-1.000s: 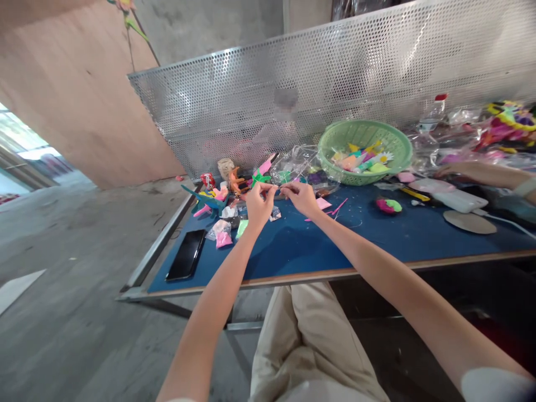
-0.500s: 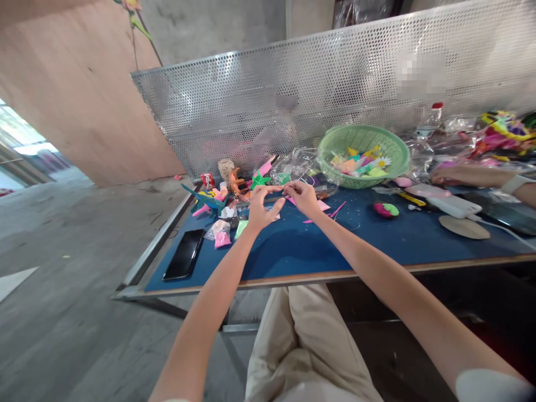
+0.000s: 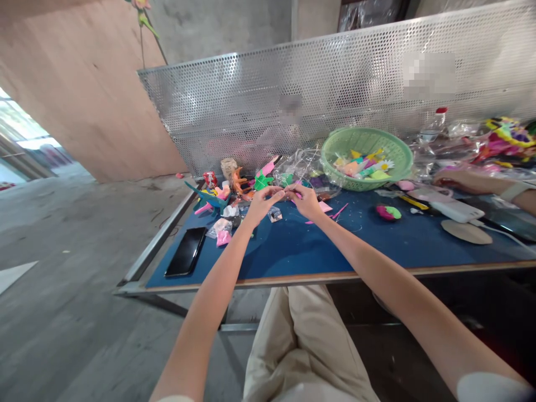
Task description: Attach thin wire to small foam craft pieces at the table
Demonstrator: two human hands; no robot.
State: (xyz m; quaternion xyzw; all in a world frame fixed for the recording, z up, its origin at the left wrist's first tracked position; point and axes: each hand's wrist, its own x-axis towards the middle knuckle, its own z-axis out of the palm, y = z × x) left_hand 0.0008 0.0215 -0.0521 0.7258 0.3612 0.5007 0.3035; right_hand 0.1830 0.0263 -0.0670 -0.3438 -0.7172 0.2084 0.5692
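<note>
My left hand [image 3: 263,202] and my right hand [image 3: 304,200] meet at the fingertips over the far middle of the blue table. Both have their fingers pinched together, and whatever lies between them is too small to name. Just behind the left hand is a green clay figure [image 3: 263,180], with an orange one [image 3: 238,181] farther left. A small clear packet [image 3: 274,214] lies below the fingertips. Beside my right hand are a pink piece [image 3: 325,206] and thin magenta strips [image 3: 340,211].
A green basket [image 3: 404,159] of clay pieces stands behind, right of centre. The black phone [image 3: 186,252] lies front left, near a teal figure [image 3: 213,201]. At right, another person's hand [image 3: 454,178] is near a white device [image 3: 456,209]. A perforated metal panel [image 3: 251,106] borders the back.
My left hand has closed its thumb and fingers and moved against my right fingertips. The clear packet below them now shows more fully. The view has shifted slightly.
</note>
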